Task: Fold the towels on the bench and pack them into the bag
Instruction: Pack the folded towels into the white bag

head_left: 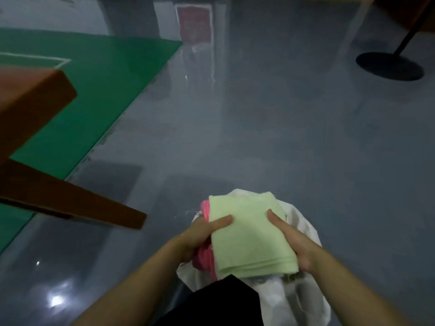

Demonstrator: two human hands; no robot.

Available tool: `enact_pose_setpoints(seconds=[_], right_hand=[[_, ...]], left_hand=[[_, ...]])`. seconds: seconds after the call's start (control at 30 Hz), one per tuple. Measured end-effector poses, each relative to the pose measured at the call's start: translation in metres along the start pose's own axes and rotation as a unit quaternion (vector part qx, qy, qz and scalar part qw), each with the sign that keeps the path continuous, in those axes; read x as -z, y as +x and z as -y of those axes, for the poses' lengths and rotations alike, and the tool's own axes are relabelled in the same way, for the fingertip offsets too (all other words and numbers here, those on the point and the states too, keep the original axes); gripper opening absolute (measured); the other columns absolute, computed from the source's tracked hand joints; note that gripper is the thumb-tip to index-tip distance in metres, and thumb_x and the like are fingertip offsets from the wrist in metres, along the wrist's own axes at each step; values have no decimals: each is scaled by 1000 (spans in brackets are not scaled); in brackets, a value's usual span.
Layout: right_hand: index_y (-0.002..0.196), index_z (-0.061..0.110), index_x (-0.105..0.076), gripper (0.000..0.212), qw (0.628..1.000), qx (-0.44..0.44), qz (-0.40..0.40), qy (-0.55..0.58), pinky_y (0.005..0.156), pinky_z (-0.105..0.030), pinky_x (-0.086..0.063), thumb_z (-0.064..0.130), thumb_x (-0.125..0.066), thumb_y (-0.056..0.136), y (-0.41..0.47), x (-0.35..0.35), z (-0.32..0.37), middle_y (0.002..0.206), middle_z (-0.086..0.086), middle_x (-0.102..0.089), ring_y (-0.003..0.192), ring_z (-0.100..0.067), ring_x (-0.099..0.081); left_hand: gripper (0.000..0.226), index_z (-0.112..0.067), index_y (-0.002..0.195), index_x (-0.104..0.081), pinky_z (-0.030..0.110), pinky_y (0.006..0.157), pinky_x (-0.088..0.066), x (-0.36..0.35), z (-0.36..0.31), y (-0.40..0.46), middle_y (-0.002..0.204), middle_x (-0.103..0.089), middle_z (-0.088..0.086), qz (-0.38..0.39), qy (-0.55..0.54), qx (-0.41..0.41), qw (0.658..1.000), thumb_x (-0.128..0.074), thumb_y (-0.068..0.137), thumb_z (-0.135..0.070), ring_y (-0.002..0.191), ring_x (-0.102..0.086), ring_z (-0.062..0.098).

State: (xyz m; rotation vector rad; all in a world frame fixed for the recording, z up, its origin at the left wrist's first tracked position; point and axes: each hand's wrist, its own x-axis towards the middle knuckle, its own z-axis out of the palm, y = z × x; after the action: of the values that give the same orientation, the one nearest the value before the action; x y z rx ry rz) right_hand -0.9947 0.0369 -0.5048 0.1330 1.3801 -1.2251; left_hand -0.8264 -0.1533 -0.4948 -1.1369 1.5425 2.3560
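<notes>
1. Folded pale green towel (249, 236) sits at bottom centre, held between both hands directly above the white bag (303, 300).
2. Left hand (202, 236) grasps the towel's left edge: thumb lies flat on top, remaining fingers go under and are hidden.
3. Right hand (294, 243) grasps the right edge the same way, thumb on top, fingers tucked beneath the fold.
4. Pink towel (204, 257) lies under the green one, showing along its left side; it touches the left hand, but whether that hand also holds it cannot be told.
5. Bag stands on the glossy grey floor (259, 137), its white cloth showing around and below the towels; whether the towels are already partly inside is unclear.
6. Wooden bench (30, 97) at left, one leg slanting toward the bag, well apart from it.
7. Green mat (106, 74) with a white line lies beyond the bench.
8. Black round stand base (389, 65) sits far right on the floor.
9. Dark garment (219, 302) at the bottom edge, just beside the bag.
</notes>
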Motion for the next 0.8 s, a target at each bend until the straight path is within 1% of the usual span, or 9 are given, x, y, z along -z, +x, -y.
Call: enact_pose_setpoints(seconds=[0.1,0.23,0.37,0.43,0.5,0.57,0.63,0.7,0.8], right_hand=[[130,15,-64,72,998,-9,-31,54,99,-49,-53,66,-70,79,16,13,-28,121,-17,-71,110,-37,-69],[131,17,-64,77,988,33,-96,115,95,-51,-55,65,-79,73,27,35,-50,120,-14,-72,109,-36,-70],[122,22,-68,77,970,78,-228,27,96,-45,-56,73,-78,66,33,65,-61,104,-2,-78,96,-25,-75],[114,23,-71,80,966,75,-243,-50,92,-41,-58,81,-77,59,36,65,-66,98,4,-78,92,-21,-75],[104,25,-71,58,965,82,-233,-82,79,-28,-58,72,-75,72,41,55,-69,94,7,-77,87,-14,-73],[104,27,-69,41,970,84,-214,-80,69,-20,-56,62,-72,82,51,45,-74,95,8,-76,86,-11,-72],[116,25,-70,55,972,95,-198,-80,85,-30,-60,66,-73,79,66,39,-84,102,8,-77,94,-12,-74],[125,26,-68,64,971,114,-183,-99,97,-38,-56,68,-73,76,80,36,-95,108,11,-76,101,-11,-73],[128,32,-64,55,965,158,-176,-114,102,-43,-53,62,-73,82,91,30,-104,115,12,-74,108,-9,-70]], left_hand=[[44,-11,128,-66,47,105,-51,-11,24,31,120,-73,9,8,-31,3,999,-75,91,-32,113,-70,26],[47,-8,129,-66,46,108,-48,-36,38,67,123,-72,11,44,-72,41,996,-74,91,-35,116,-68,27],[44,-4,126,-67,43,104,-51,-59,60,89,119,-73,12,65,-73,111,989,-69,95,-35,112,-70,27],[44,-5,123,-68,41,95,-57,-57,78,93,112,-76,10,9,-57,103,993,-72,92,-36,104,-73,25],[50,-7,123,-68,44,93,-58,-49,92,94,108,-77,7,-60,-52,79,994,-76,87,-41,101,-74,24],[77,-10,126,-67,43,98,-56,-39,100,91,113,-76,3,-103,4,41,994,-80,70,-60,105,-72,20],[96,-14,138,-58,39,109,-47,-31,107,88,132,-67,0,-149,103,8,983,-75,63,-71,122,-62,16],[91,-18,151,-42,31,119,-30,-27,110,82,147,-51,-6,-205,187,-22,961,-73,78,-63,138,-45,15],[79,-23,157,-29,20,114,-17,-27,110,69,154,-41,-4,-291,266,-54,918,-65,92,-50,144,-35,18]])
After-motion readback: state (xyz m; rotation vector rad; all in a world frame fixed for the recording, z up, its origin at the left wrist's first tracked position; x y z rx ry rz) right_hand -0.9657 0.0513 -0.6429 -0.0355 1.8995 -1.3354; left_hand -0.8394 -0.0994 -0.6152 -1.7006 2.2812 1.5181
